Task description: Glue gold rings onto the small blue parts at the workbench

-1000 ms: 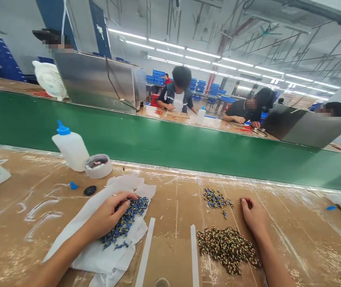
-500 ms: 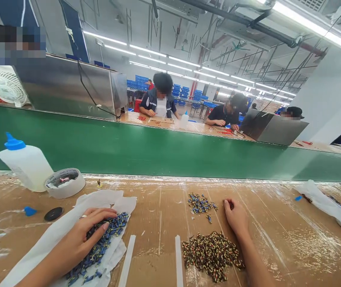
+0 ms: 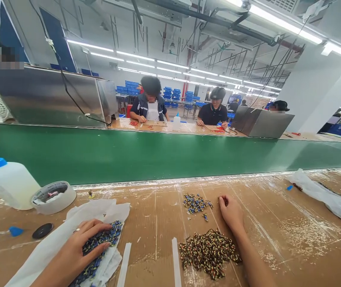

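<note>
My left hand (image 3: 82, 243) rests over a pile of small blue parts with yellowish ends (image 3: 115, 231) on a crumpled white sheet (image 3: 50, 243). Its fingers are stretched out and the thumb is apart, partly covering the pile. My right hand (image 3: 230, 211) stays low over the table with its fingers curled and thumb drawn in; whatever the fingertips hold, if anything, is hidden. Just left of it lies a smaller heap of blue, yellow and dark pieces (image 3: 194, 202). A larger heap of dark brown and yellow curled pieces (image 3: 209, 253) spreads beside my right forearm.
At left stand a blue-capped bottle (image 3: 11, 185) and a tape roll (image 3: 55, 199) with scraps inside; a black disc (image 3: 42, 230) lies nearer. White strips (image 3: 174, 261) mark the cardboard surface. A white wrap (image 3: 322, 195) lies right. Behind a green belt (image 3: 158, 155), several people sit working.
The view has swung slightly right, so the table things sit further left in the picture. Both hands keep nearly the same places; the right fingers look more drawn together.
</note>
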`<state>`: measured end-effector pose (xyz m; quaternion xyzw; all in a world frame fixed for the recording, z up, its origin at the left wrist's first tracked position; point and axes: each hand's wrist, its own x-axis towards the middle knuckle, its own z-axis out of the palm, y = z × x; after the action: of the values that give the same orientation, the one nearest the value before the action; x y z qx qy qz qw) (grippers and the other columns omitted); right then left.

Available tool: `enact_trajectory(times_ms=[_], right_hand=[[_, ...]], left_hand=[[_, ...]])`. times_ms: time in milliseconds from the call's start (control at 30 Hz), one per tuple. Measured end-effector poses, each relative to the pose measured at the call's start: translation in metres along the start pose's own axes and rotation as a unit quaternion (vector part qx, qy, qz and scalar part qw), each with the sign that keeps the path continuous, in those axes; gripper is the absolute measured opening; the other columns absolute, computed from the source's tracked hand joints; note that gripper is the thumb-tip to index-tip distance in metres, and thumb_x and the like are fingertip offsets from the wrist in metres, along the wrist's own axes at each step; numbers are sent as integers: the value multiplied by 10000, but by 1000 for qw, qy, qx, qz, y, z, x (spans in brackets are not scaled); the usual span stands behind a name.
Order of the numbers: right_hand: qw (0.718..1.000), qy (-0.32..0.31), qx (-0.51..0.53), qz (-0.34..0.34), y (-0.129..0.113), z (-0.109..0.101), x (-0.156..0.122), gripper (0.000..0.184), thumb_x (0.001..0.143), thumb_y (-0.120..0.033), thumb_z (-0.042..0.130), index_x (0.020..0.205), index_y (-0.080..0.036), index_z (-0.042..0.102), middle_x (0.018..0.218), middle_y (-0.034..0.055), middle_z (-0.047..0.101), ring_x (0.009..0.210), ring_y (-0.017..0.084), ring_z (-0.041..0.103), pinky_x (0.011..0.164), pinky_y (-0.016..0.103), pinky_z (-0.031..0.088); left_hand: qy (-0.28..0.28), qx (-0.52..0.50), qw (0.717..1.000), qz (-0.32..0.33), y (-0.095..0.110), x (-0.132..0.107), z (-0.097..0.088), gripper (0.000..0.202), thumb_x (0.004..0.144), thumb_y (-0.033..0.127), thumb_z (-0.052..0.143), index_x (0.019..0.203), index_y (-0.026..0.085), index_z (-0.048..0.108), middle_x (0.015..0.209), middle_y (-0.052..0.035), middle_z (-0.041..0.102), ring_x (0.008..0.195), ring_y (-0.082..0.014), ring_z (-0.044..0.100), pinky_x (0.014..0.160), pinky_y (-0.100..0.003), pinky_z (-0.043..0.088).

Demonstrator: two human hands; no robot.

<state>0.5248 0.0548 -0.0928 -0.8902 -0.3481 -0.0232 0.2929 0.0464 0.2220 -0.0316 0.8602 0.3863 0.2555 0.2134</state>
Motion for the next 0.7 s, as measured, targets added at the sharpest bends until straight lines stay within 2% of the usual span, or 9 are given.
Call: enact_trajectory(times_ms=[300,433,700], right_hand=[[1000,-17,0,2,8,2,-1,323,903,-393,422,946,-199,677,928,80,732,841,242,665,681,304,422],[1000,-23,1,3,10,3,0,345,903,-409,412,949,-194,678,925,87,734,831,248,668,684,311,429],[1000,-23,-5,1,13,5,1,356,898,-414,402,949,-200,682,920,85,737,834,249,670,686,317,431]], left_hand=[[-53,8,999,1,3,2,-10,312,868,502,555,845,210,665,905,-37,671,920,-233,595,837,-300,487],[-44,0,999,-16,7,-1,-9,324,888,491,526,793,194,612,860,-38,645,875,-225,572,795,-301,467],[-38,-3,998,-56,5,-4,-9,333,865,519,526,812,197,593,843,-39,643,782,-214,580,687,-289,457]])
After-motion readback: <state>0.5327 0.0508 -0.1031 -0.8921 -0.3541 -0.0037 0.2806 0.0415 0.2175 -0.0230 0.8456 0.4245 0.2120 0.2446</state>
